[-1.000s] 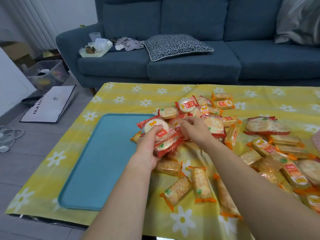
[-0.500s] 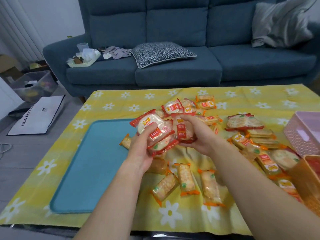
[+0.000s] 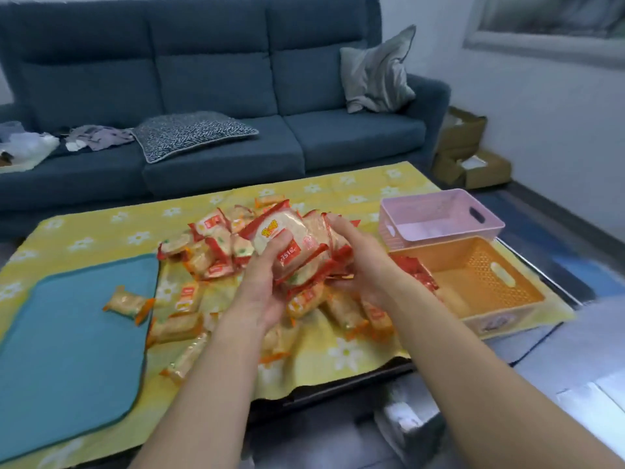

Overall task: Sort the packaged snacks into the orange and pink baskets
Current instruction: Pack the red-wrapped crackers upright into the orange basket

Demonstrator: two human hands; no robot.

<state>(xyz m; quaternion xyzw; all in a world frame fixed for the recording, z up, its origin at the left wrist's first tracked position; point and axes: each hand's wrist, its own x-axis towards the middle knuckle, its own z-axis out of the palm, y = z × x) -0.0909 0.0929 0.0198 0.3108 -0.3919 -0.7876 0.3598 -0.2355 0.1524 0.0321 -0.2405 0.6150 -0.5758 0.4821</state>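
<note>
Head view shows my left hand and right hand raised, fingers curled from both sides around a bundle of red-edged clear snack packets, just left of the orange plastic basket.

a yellow cloth covered the counter: teal mat at 8 o'clock, snack packets centre, pink basket and orange basket at 3 o'clock.

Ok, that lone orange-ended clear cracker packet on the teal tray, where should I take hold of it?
I'd come straight down on the orange-ended cracker packet and pinch across its middle: it lies flat and alone on the teal tray, and its crimped ends look thin. The left hand, the nearer one, must first set down its red-edged packet bundle.
</note>
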